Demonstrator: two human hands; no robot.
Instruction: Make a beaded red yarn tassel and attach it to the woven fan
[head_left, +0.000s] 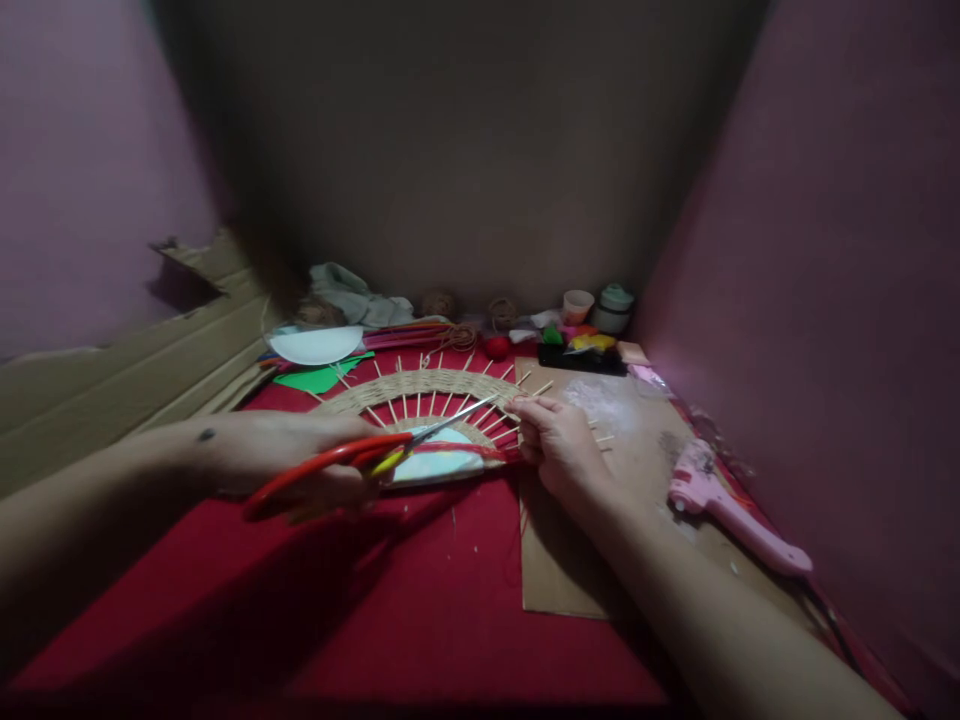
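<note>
A half-round fan of thin sticks with a woven twine band (409, 384) lies on the red cloth, its pale, shiny half-disc base (439, 462) toward me. My left hand (337, 470) is closed around the red-and-yellow handles of a pair of scissors (330, 462). The blades reach over the sticks to the right, their tips near my right fingers. My right hand (559, 440) pinches at the right end of the woven band. Whatever lies between those fingertips is too small to make out. Red strands run across the base toward my right hand.
A cardboard sheet (559, 560) lies at right with a pink glue gun (739, 510) on it. Along the back are a white half-disc (316, 345), green sheet (319, 378), twine balls (438, 303), a cup (577, 305) and a lidded jar (615, 310). Folded cardboard (150, 390) stands left.
</note>
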